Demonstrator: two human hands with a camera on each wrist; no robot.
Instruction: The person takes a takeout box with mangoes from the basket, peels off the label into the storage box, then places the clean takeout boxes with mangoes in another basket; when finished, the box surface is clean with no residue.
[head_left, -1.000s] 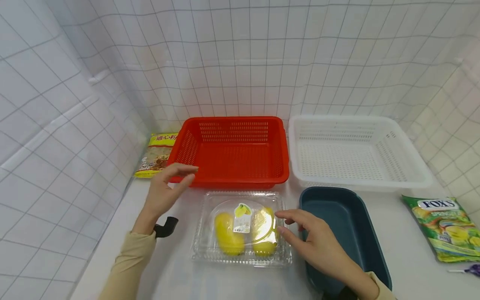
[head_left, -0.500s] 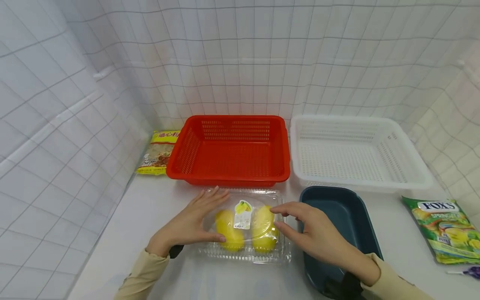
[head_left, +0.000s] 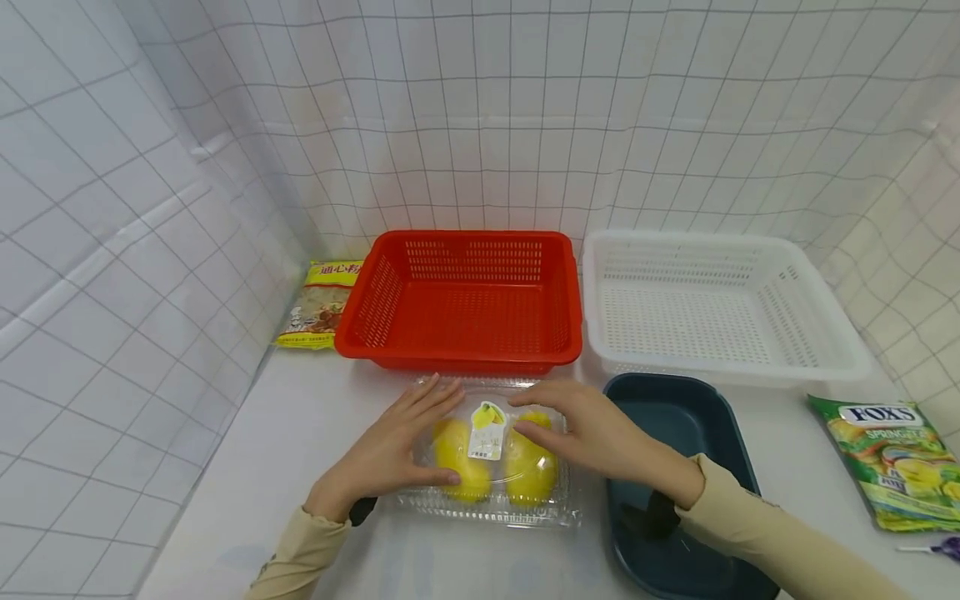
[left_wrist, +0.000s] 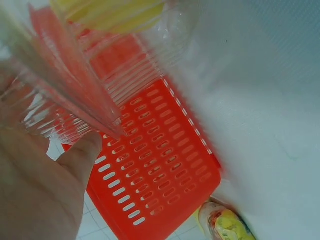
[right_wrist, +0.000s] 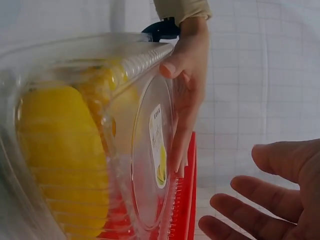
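Observation:
In front of me on the white table lies a clear plastic clamshell box point(head_left: 551, 515) with a white label point(head_left: 486, 442) on its lid. Two yellow fruits point(head_left: 534, 473), mango-like in shape, show through it. My left hand point(head_left: 393, 454) rests on the lid's left part, fingers straight and thumb spread towards the near side. Over the lid's right part is my right hand point(head_left: 588, 429), fingers loosely bent and holding nothing. The right wrist view shows this hand point(right_wrist: 270, 197) apart from the lid. Part of the box point(left_wrist: 90, 95) fills the upper left of the left wrist view.
Behind the box stands a red basket point(head_left: 457, 363), with a white basket point(head_left: 735, 372) to its right. A dark blue tray point(head_left: 675, 417) sits under my right forearm. A yellow food bag point(head_left: 315, 312) lies at left, a green FOX'S bag point(head_left: 892, 467) and a lollipop point(head_left: 951, 547) at right.
My left hand has come from beside the red basket down onto the lid's left part and stayed there. My right hand has moved left, further over the box.

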